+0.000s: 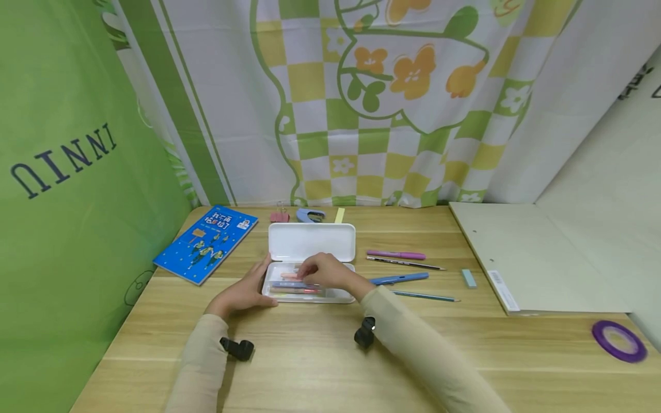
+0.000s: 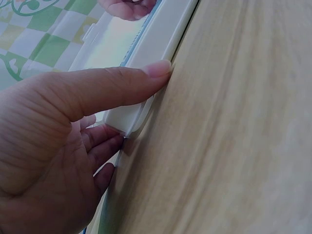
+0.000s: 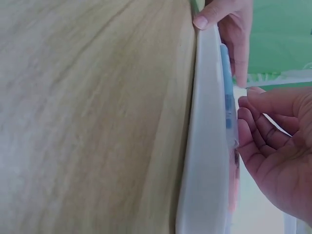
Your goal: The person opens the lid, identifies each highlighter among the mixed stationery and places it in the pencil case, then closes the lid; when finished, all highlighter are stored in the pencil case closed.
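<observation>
An open white pencil case (image 1: 312,242) lies on the table, its lid tipped back. My left hand (image 1: 244,291) grips its left end, thumb along the front wall and fingers round the side, as the left wrist view also shows. Inside the case are a blue pen (image 3: 227,87), a pen with a red part (image 1: 311,291) and a small pinkish item (image 1: 291,276). Over the case, my right hand (image 1: 326,271) has its fingers curled and thumb near the fingertips, beside the pinkish item. Whether it pinches that item is hidden.
Right of the case lie a purple pen (image 1: 396,254), a black pencil (image 1: 405,263), a blue pen (image 1: 400,279), a teal pencil (image 1: 426,296) and an eraser (image 1: 469,279). A blue book (image 1: 206,245), a stapler (image 1: 310,215), a large board (image 1: 547,258) and purple tape (image 1: 599,338) surround them.
</observation>
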Available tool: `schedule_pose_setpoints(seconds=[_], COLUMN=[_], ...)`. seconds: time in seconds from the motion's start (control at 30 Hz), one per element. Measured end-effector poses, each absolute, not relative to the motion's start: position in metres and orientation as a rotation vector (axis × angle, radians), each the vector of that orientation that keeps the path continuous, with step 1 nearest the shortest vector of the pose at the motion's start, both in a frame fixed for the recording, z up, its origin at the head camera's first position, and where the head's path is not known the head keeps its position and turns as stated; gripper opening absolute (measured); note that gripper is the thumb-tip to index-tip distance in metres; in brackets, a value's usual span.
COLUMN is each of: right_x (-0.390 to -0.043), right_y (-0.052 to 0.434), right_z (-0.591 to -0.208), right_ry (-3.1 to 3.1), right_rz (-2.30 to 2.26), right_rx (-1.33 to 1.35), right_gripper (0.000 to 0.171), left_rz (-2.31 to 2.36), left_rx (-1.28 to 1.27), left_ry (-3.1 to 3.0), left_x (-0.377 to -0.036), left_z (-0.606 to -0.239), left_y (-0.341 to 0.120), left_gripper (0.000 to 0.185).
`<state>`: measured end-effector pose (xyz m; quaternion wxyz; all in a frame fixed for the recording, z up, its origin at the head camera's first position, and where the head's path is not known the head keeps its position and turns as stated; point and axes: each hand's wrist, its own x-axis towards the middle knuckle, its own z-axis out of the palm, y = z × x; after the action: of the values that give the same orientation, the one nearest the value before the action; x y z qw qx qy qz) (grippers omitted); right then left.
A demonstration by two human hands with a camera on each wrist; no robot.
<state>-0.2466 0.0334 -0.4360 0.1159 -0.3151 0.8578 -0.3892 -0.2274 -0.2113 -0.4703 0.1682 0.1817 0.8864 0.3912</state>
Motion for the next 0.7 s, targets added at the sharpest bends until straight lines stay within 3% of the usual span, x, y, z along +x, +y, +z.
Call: schedule_pose_setpoints(seconds=[0.4,0.7], right_x=[-0.237,-0.238], right_y=[0.082,0.145], right_z=[-0.420,-0.413], right_ry=[2.394,2.445], right_rz=[-1.366,-1.441], right_rx=[-0.867,-0.594], right_gripper=[0.015,0.020], left_rz=[1.131,1.115], left_rx=[0.489,0.481], left_ry=[2.508,2.519], left_x=[-0.226,-0.226], left_z=[-0.470,-0.469], left_y=[-0.209,-0.210], left_gripper=[0.117,0.118])
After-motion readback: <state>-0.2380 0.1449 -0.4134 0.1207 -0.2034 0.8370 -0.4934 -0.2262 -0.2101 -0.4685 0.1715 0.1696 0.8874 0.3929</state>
